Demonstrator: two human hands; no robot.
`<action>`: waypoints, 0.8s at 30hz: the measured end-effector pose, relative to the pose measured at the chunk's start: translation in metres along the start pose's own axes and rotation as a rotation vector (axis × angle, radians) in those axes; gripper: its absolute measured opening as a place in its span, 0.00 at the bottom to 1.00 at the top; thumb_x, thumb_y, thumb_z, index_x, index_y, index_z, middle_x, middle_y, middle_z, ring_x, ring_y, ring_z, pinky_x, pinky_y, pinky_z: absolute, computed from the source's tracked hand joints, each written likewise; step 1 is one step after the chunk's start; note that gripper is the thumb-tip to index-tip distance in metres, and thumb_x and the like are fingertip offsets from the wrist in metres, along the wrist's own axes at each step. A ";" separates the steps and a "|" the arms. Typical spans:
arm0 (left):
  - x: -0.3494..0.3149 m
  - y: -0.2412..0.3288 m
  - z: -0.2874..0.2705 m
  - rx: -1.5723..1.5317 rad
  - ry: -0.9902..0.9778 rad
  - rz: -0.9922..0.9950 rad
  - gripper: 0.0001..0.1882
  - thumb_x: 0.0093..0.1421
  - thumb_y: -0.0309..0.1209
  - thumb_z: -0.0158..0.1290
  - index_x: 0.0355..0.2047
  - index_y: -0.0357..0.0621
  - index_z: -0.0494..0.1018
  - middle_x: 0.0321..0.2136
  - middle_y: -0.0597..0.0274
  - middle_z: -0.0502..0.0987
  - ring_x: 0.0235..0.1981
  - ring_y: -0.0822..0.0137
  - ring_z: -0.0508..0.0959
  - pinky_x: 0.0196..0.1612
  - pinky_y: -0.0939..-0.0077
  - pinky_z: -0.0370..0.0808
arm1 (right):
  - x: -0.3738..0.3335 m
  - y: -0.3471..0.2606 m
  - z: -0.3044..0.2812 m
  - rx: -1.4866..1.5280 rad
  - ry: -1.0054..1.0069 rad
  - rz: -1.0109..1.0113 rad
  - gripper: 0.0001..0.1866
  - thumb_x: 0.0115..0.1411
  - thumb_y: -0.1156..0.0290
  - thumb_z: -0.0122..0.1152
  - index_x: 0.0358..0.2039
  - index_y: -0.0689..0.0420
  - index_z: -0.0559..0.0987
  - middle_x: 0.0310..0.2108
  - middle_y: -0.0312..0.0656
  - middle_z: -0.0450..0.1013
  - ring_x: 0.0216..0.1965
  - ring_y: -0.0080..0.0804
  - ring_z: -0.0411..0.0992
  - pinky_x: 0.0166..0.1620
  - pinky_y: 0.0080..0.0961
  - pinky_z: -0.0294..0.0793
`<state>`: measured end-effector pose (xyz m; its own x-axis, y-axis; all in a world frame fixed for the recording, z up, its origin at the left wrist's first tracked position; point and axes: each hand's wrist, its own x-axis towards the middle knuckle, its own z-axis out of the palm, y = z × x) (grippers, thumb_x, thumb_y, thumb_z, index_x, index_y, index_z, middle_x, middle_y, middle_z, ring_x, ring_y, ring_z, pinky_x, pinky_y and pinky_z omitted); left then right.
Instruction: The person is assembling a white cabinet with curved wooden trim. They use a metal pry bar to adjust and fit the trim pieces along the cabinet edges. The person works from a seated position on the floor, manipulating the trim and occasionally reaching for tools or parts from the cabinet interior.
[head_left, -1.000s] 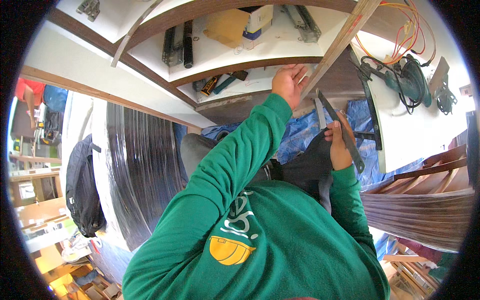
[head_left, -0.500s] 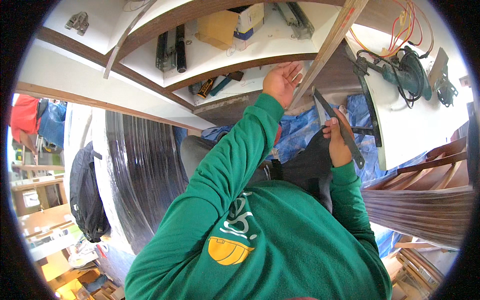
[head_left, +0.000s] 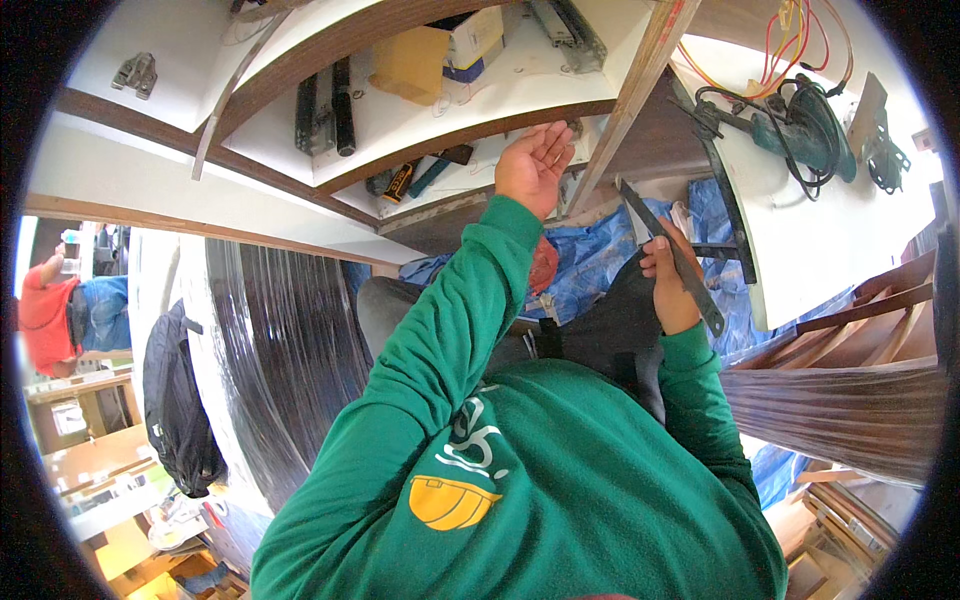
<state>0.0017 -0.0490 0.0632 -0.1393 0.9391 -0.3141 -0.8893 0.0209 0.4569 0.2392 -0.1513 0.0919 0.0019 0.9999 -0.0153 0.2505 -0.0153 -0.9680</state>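
1. Left hand (head_left: 535,165) sat at upper centre of the frame, green sleeve running down to lower centre. Fingers were spread and loose, gripping nothing; fingertips lay against or just beside the edge of the white shelf board (head_left: 470,105). Actual contact could not be made out.
2. Right hand (head_left: 668,290) sat right of centre, clenched around a long dark flat tool (head_left: 672,258). The tool ran slantwise from above the hand down past the knuckles toward lower right.
3. A pale wooden strip (head_left: 630,95) leaned upward just right of the left hand, from mid-frame to the top edge.
4. On the shelf board, upper centre: a tan cardboard box (head_left: 410,65), two dark bars (head_left: 325,105) to its left, a metal drawer slide (head_left: 560,22) near the top edge.
5. Upper right: a white bench (head_left: 830,235) carrying a green power tool (head_left: 800,125) with a black cable.
6. Blue plastic sheet (head_left: 590,260) lay between the two hands, lower down.
7. Left of frame: a black backpack (head_left: 178,400) hung beside dark striped panels (head_left: 290,350).
8. Far left: another person in a red top (head_left: 48,310), well apart.
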 end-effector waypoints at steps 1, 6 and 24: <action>0.000 0.001 0.001 0.012 -0.011 -0.007 0.12 0.64 0.28 0.46 0.47 0.39 0.68 0.48 0.51 0.77 0.50 0.57 0.77 0.55 0.59 0.72 | 0.000 0.001 0.000 -0.003 -0.006 -0.001 0.24 0.69 0.58 0.50 0.59 0.61 0.71 0.33 0.39 0.74 0.31 0.22 0.72 0.36 0.20 0.73; 0.004 0.001 0.007 0.049 -0.062 -0.062 0.12 0.63 0.26 0.45 0.47 0.38 0.67 0.49 0.50 0.77 0.51 0.57 0.76 0.55 0.59 0.72 | 0.000 0.002 0.001 -0.009 -0.014 0.015 0.24 0.69 0.58 0.51 0.59 0.61 0.71 0.33 0.39 0.74 0.30 0.22 0.71 0.35 0.20 0.73; 0.017 -0.003 0.014 0.172 -0.132 -0.131 0.16 0.62 0.24 0.48 0.50 0.35 0.69 0.48 0.56 0.76 0.50 0.60 0.75 0.54 0.57 0.72 | 0.029 -0.018 0.020 0.085 -0.023 0.010 0.25 0.69 0.57 0.51 0.58 0.63 0.70 0.33 0.40 0.75 0.30 0.22 0.72 0.35 0.21 0.73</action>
<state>0.0084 -0.0278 0.0682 0.0404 0.9608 -0.2742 -0.8073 0.1931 0.5576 0.2149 -0.1219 0.1040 -0.0185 0.9994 -0.0300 0.1673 -0.0265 -0.9856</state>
